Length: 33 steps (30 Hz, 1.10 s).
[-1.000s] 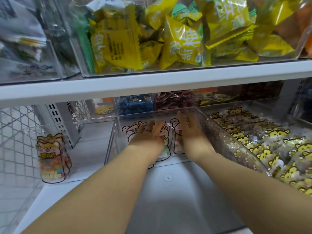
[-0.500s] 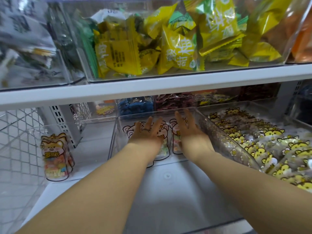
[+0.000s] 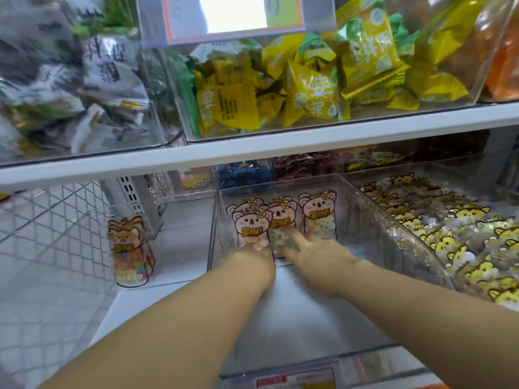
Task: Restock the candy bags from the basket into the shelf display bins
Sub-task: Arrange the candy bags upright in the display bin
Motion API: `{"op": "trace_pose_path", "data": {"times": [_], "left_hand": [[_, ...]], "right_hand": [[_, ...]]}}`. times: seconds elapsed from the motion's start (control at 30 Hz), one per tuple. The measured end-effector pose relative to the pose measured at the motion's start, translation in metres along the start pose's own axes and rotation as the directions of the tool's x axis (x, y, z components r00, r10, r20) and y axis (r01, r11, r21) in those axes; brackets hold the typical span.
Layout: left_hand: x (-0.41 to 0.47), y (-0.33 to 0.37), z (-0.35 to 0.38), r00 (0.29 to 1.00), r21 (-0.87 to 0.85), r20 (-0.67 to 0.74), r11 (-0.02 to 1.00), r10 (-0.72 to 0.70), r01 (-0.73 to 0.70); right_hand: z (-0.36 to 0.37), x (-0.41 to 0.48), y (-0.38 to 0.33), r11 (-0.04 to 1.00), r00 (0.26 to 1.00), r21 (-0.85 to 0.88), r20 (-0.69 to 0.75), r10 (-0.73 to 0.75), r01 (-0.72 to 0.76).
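Three pink koala-print candy bags (image 3: 280,217) stand upright in a row at the back of a clear display bin (image 3: 295,318) on the lower shelf. Both my forearms reach into that bin. My left hand (image 3: 252,262) rests at the foot of the leftmost bag, its fingers bent down out of sight. My right hand (image 3: 317,256) is just to its right with fingers spread, the first two fingertips touching the lower part of the middle bag. No basket is in view.
A clear bin to the left holds orange fox-print bags (image 3: 129,248). The bin on the right is full of yellow bee-print bags (image 3: 449,234). The white upper shelf (image 3: 252,153) carries bins of yellow packets (image 3: 309,94). Wire mesh (image 3: 42,234) closes the left side.
Both hands have slid down from covering the koala bags to their bases, so the bags' faces show. The view has tilted upward and the left fingers have curled.
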<state>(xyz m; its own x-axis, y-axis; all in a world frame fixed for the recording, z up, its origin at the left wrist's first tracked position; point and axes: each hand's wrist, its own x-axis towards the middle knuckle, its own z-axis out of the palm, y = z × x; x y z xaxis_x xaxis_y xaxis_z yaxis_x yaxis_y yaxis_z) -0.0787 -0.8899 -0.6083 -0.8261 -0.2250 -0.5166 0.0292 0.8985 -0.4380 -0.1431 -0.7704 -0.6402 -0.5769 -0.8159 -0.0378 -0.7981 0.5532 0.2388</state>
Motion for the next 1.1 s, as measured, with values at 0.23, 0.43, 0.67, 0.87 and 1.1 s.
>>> {"op": "trace_pose_path", "data": {"times": [0.23, 0.43, 0.67, 0.87, 1.1], "left_hand": [[0.017, -0.002, 0.006, 0.993, 0.047, 0.060, 0.994, -0.102, 0.100], [0.021, -0.002, 0.000, 0.989, 0.066, 0.076, 0.990, -0.129, 0.124], [0.025, -0.002, 0.006, 0.991, 0.021, 0.053, 0.992, -0.126, 0.125], [0.034, -0.007, 0.008, 0.987, 0.021, 0.081, 0.990, -0.141, 0.139], [0.039, -0.012, 0.007, 0.986, 0.005, 0.104, 0.991, -0.131, 0.132]], "right_hand": [[0.005, 0.015, 0.002, 0.994, 0.994, -0.112, 0.105, 0.027, -0.015], [0.010, 0.012, 0.001, 0.992, 0.991, -0.114, 0.117, 0.064, -0.050], [0.004, 0.020, -0.001, 0.988, 0.996, -0.141, 0.078, -0.050, 0.061], [0.000, 0.022, -0.001, 0.983, 0.994, -0.180, 0.110, 0.002, 0.018], [0.017, 0.025, 0.002, 0.984, 0.998, -0.179, 0.066, 0.004, 0.008]]}}
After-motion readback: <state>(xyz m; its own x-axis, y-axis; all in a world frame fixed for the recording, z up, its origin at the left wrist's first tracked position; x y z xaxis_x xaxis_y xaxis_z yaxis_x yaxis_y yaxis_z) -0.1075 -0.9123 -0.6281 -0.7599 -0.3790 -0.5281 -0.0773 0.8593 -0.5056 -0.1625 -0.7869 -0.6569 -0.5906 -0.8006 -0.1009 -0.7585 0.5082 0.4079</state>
